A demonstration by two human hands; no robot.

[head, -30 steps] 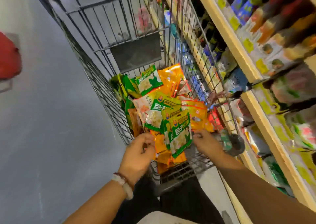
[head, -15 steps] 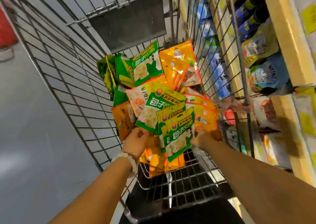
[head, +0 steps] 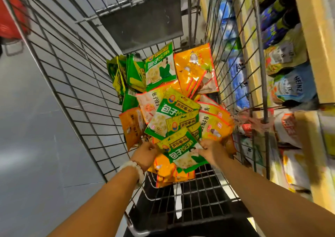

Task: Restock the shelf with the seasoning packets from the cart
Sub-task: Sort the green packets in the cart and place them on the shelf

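Note:
A wire shopping cart (head: 76, 84) holds a heap of green and orange seasoning packets (head: 174, 110). Both my arms reach down into it. My left hand (head: 146, 152) pinches the left edge of the nearest green packet (head: 181, 152), and my right hand (head: 211, 150) pinches its right edge. That packet lies on top of orange packets (head: 166, 171) at the cart's near end. The shelf (head: 313, 43) runs along the right, outside the cart's wire side.
The shelf carries pouches and bottles, among them a blue-white Heinz pouch (head: 290, 90). A dark panel (head: 143, 21) closes the cart's far end. Grey floor (head: 27, 146) lies to the left, with a red object (head: 12, 15) at the top left.
The view has dropped closer into the cart. Both hands have gone from the cart's near rim down onto the nearest green packet and taken hold of its edges.

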